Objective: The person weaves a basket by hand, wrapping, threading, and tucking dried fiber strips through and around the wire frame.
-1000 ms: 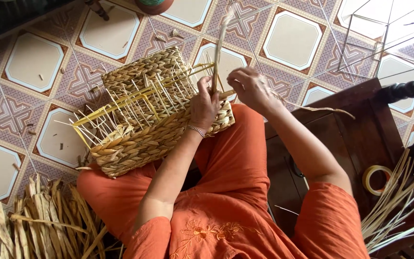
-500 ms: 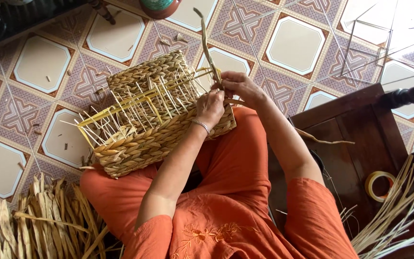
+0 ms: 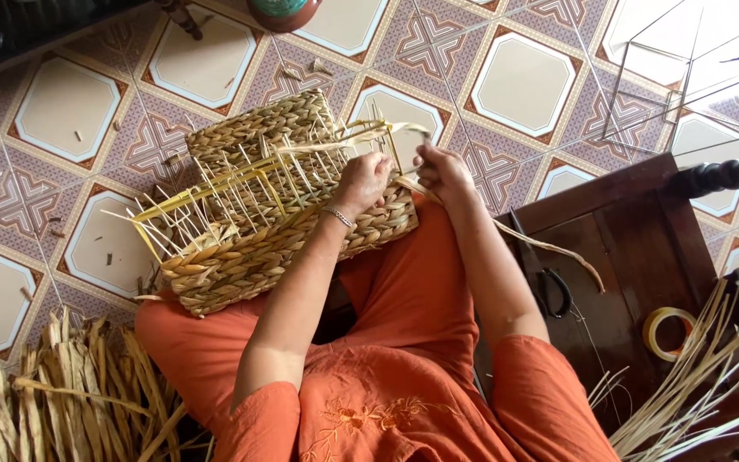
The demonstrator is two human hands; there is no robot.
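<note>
half-woven seagrass basket (image 3: 275, 201) braced on lap | left hand (image 3: 363, 181) fingers curled, steadying rim | right hand (image 3: 443, 170) pinching fibre strand (image 3: 549, 248), keeping it taut

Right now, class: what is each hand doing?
Left hand: closed, pressing on the woven basket rim.
Right hand: closed on a straw strand.

A tiled floor (image 3: 523, 81) of cream octagons framed in mauve and patterned squares spreads out in soft daylight, littered with straw scraps, while a dark wooden stool (image 3: 635, 257) stands at the right beside turned black furniture legs (image 3: 729, 175) and a thin wire frame (image 3: 686, 77).
</note>
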